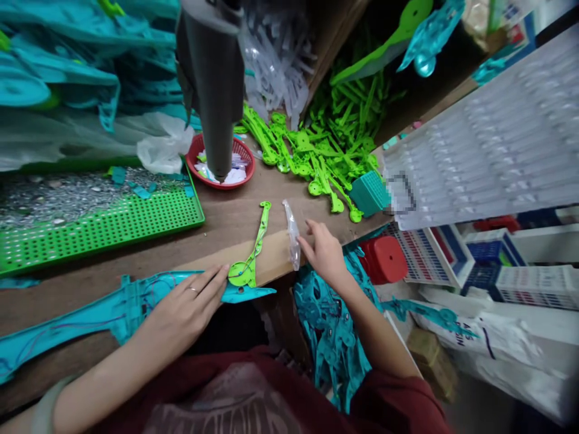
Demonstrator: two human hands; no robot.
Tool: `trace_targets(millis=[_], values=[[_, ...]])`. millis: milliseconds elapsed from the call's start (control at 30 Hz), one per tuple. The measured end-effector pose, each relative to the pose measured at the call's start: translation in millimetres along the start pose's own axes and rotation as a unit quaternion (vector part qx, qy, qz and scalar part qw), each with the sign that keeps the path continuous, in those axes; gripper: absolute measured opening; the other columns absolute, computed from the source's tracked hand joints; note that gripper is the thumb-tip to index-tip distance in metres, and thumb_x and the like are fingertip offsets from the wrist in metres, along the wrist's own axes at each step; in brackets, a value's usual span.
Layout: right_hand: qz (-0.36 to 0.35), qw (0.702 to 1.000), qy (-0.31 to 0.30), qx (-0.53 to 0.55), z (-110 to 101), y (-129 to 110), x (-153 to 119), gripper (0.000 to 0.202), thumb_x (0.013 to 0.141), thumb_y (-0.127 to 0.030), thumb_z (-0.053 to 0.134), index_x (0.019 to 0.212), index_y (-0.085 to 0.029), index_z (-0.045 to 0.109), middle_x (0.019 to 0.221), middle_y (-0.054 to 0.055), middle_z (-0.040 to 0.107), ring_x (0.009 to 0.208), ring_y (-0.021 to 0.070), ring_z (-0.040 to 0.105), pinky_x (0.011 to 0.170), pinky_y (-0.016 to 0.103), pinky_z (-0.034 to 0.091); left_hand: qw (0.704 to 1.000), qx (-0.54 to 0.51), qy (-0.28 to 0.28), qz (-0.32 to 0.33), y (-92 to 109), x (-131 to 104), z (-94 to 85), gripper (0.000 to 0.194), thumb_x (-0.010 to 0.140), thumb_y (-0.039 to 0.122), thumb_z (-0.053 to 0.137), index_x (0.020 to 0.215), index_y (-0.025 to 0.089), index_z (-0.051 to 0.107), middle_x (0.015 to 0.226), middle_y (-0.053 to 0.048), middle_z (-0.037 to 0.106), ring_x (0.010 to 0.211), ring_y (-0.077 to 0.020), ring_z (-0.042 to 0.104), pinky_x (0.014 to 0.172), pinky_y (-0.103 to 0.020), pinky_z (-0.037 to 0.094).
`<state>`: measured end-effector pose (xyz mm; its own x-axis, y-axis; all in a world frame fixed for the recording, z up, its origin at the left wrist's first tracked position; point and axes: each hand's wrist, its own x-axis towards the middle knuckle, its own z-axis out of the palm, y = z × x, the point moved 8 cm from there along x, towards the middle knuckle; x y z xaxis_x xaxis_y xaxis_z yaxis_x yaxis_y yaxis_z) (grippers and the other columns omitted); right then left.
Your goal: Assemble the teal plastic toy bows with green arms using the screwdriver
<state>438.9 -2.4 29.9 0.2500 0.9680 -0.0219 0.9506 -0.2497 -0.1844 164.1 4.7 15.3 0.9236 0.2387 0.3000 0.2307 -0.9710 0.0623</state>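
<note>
My left hand (pixel 192 301) lies with fingers stretched over a long turquoise plastic shell (pixel 108 307) at the table's front edge; thin wires run inside the shell. Its fingertips reach the round end of a lime-green plastic arm piece (pixel 243 273), which has a thin wire along it and lies on the cardboard. To the right, a clear plastic piece (pixel 292 232) of similar slim shape rests on the cardboard. Beside it is my right hand (pixel 324 250), fingers apart and slightly bent, a fingertip close to the clear piece; whether they touch I cannot tell.
A grey post (pixel 215 90) rises by a red basket (pixel 192 160) of small pieces. A green perforated tray (pixel 99 241) of small metal parts stands left. Lime-green pieces (pixel 312 150) are heaped behind; turquoise parts (pixel 330 325) fill the space below right, near a red stool (pixel 386 259).
</note>
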Motion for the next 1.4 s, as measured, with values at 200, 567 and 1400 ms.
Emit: trace_targets(millis=[200,567,1400], values=[[0.092,0.972,-0.086,0.196,12,10,30,0.022,0.074,-0.027,0.072,0.09,-0.015,0.064,0.068,-0.003,0.058,0.063,0.0137,0.054,0.059,0.024,0.039,0.999,0.023,0.019,0.028,1,2,-5.0,0.04,0.096,0.003,0.039,0.123,0.002,0.068,0.14,-0.025,0.06,0.125,-0.0382,0.06,0.098,-0.049,0.047],[0.193,0.787,-0.006,0.586,15,-1,-6,0.039,0.078,-0.055,0.072,0.087,-0.022,0.053,0.063,-0.003,0.062,0.046,0.0125,0.059,0.039,0.022,0.046,1.0,0.013,0.005,0.023,2,7,-7.8,0.04,0.095,0.002,0.036,0.11,0.006,0.074,0.144,-0.022,0.058,0.122,-0.0358,0.061,0.095,-0.048,0.049],[0.174,0.818,-0.173,0.521,73,-56,-15,0.052,0.08,-0.056,0.072,0.109,-0.019,0.051,0.07,-0.002,0.068,0.047,0.0142,0.062,0.041,0.024,0.051,0.999,-0.033,-0.026,0.009,-1,10,-9.2,0.04,0.091,0.002,0.041,0.107,0.013,0.075,0.148,-0.015,0.057,0.123,-0.0338,0.059,0.097,-0.049,0.047]])
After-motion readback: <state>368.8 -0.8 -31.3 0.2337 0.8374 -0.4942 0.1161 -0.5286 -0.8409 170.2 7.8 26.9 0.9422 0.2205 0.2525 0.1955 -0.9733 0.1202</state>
